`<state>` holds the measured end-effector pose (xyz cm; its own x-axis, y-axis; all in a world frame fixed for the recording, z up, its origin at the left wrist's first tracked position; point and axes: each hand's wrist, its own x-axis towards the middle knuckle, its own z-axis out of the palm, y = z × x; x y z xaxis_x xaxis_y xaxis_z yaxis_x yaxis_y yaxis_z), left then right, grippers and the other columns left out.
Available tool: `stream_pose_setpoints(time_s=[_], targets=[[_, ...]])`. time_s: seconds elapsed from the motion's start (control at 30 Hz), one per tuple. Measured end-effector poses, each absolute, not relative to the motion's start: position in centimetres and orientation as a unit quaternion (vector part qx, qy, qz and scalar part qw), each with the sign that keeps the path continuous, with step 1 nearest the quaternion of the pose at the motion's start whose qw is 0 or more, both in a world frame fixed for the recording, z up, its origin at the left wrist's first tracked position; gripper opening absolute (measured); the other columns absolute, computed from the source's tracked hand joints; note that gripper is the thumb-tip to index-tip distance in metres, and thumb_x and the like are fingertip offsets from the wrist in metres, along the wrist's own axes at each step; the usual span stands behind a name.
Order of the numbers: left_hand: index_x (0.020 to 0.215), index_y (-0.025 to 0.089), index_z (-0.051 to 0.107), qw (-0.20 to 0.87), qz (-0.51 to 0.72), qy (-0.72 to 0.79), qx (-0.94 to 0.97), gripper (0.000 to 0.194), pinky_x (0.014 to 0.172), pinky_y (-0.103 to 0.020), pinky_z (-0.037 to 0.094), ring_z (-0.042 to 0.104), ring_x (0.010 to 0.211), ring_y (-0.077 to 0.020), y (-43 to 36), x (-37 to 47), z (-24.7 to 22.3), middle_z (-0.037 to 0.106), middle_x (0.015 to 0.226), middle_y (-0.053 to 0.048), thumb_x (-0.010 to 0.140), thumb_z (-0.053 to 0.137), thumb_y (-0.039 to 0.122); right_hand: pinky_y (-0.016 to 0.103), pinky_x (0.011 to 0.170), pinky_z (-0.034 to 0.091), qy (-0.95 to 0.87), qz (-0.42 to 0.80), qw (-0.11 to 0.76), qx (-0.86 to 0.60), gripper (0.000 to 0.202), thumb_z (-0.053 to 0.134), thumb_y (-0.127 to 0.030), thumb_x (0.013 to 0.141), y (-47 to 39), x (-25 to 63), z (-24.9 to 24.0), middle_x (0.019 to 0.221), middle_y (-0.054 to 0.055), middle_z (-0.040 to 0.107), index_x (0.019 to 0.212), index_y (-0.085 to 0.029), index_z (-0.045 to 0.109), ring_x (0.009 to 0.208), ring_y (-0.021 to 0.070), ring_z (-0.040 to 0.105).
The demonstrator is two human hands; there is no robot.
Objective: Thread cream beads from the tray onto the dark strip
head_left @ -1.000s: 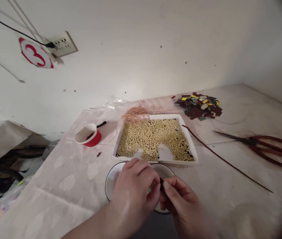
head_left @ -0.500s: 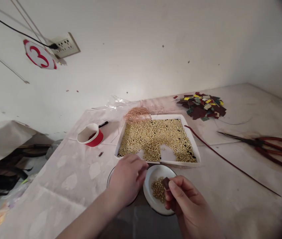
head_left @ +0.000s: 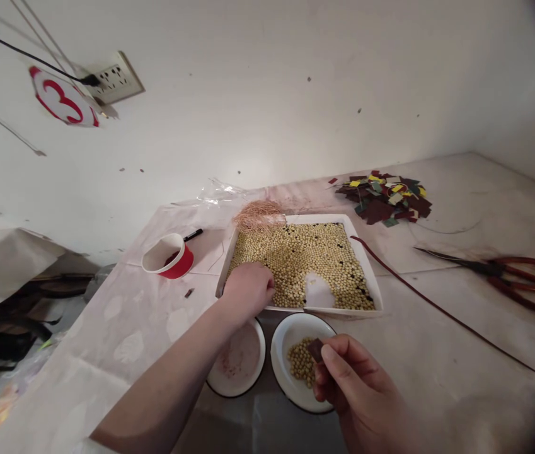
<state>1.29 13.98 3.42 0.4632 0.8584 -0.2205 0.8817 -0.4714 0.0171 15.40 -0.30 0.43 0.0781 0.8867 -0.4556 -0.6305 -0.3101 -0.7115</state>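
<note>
Your right hand (head_left: pixel 355 381) pinches a small dark brown piece (head_left: pixel 315 350) between thumb and fingers, holding it above the right side of a white bowl (head_left: pixel 280 360) with a dark rim. Pale round beads (head_left: pixel 300 359) lie in that bowl, partly hidden behind the piece. Your left hand (head_left: pixel 247 289) reaches over the near left part of a white tray (head_left: pixel 370 277), its fingers curled down at the mass of similar beads (head_left: pixel 295 252) there; you cannot tell from this view whether they grip any. A bare white patch shows in the tray's near right part. Under your left forearm sits a second bowl (head_left: pixel 253 373), just left of the first, with reddish specks on its bottom.

Left of the tray stand a red-and-white cup (head_left: pixel 179 266) and, touching or just behind it, a black marker (head_left: pixel 193 234). A tangle of copper-coloured strands (head_left: pixel 256 215) rests at the tray's far left corner. To the far right lies a pile of coloured scraps (head_left: pixel 380 205); nearer, a long dark red strip (head_left: pixel 418 293) and scissors (head_left: pixel 491 270) lie on the right.
</note>
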Motion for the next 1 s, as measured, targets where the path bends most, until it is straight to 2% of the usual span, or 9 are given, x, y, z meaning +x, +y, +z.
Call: stream_pose_setpoints(time_s=[0.13, 0.3, 0.47, 0.53, 0.6, 0.77, 1.0], targets=[[0.104, 0.015, 0.060, 0.071, -0.085, 0.515, 0.850, 0.024, 0.079, -0.041, 0.052, 0.062, 0.090, -0.0190, 14.1, 1.8, 3.3, 0.064, 0.105, -0.007, 0.088, 0.055, 0.032, 0.022, 0.048, 0.037, -0.141, 0.678, 0.559, -0.455, 0.030, 0.078, -0.044, 0.065, -0.3, 15.6, 0.2, 0.052, -0.003, 0.056, 0.065, -0.019, 0.061, 0.047, 0.0095, 0.047], [0.073, 0.017, 0.063, 0.066, -0.004, 0.530, 0.845, 0.009, 0.074, -0.037, 0.049, 0.061, 0.081, -0.0202, 13.5, 1.1, 4.6, 0.065, 0.078, -0.004, 0.080, 0.059, 0.019, 0.022, 0.047, 0.037, -0.143, 0.680, 0.560, -0.452, 0.033, 0.078, -0.045, 0.063, -0.1, 15.8, -0.2, 0.052, -0.002, 0.056, 0.063, -0.019, 0.060, 0.046, 0.0099, 0.048], [0.075, 0.020, 0.057, 0.085, 0.106, 0.531, 0.836, 0.009, 0.068, -0.029, 0.046, 0.059, 0.077, -0.0149, 8.3, 0.8, 7.7, 0.063, 0.078, 0.000, 0.077, 0.053, 0.012, 0.022, 0.046, 0.037, -0.153, 0.681, 0.555, -0.452, 0.033, 0.077, -0.046, 0.065, 0.0, 15.6, -0.3, 0.052, -0.003, 0.055, 0.063, -0.019, 0.059, 0.045, 0.0096, 0.047], [0.070, 0.020, 0.055, 0.141, 0.204, 0.475, 0.844, 0.011, 0.064, -0.028, 0.045, 0.058, 0.072, -0.0142, 5.6, 1.4, 8.3, 0.060, 0.071, 0.001, 0.074, 0.055, 0.010, 0.022, 0.047, 0.036, -0.171, 0.681, 0.551, -0.450, 0.032, 0.075, -0.046, 0.068, -0.1, 15.6, -0.4, 0.052, -0.003, 0.055, 0.064, -0.019, 0.059, 0.046, 0.0096, 0.047], [0.069, 0.020, 0.054, 0.158, 0.251, 0.436, 0.850, 0.012, 0.062, -0.029, 0.044, 0.057, 0.070, -0.0147, 3.5, 2.1, 8.2, 0.061, 0.070, 0.001, 0.071, 0.058, 0.008, 0.022, 0.047, 0.037, -0.184, 0.688, 0.545, -0.443, 0.033, 0.073, -0.047, 0.070, -0.2, 15.6, -0.5, 0.052, -0.003, 0.054, 0.065, -0.018, 0.058, 0.047, 0.0100, 0.047], [0.063, 0.017, 0.056, 0.114, 0.264, 0.399, 0.871, 0.017, 0.060, -0.032, 0.045, 0.054, 0.064, -0.0157, 2.3, 3.4, 7.0, 0.062, 0.064, -0.003, 0.078, 0.054, 0.008, 0.024, 0.050, 0.038, -0.201, 0.710, 0.531, -0.416, 0.032, 0.070, -0.048, 0.073, -0.6, 15.5, -0.5, 0.054, -0.003, 0.054, 0.067, -0.018, 0.058, 0.051, 0.0106, 0.046], [0.064, 0.015, 0.057, 0.105, 0.248, 0.414, 0.870, 0.016, 0.061, -0.036, 0.048, 0.056, 0.066, -0.0186, 2.8, 3.3, 6.4, 0.064, 0.067, -0.005, 0.079, 0.054, 0.009, 0.022, 0.050, 0.036, -0.197, 0.707, 0.548, -0.403, 0.028, 0.068, -0.043, 0.077, -0.8, 15.5, -0.3, 0.055, -0.004, 0.053, 0.069, -0.019, 0.059, 0.051, 0.0092, 0.045]])
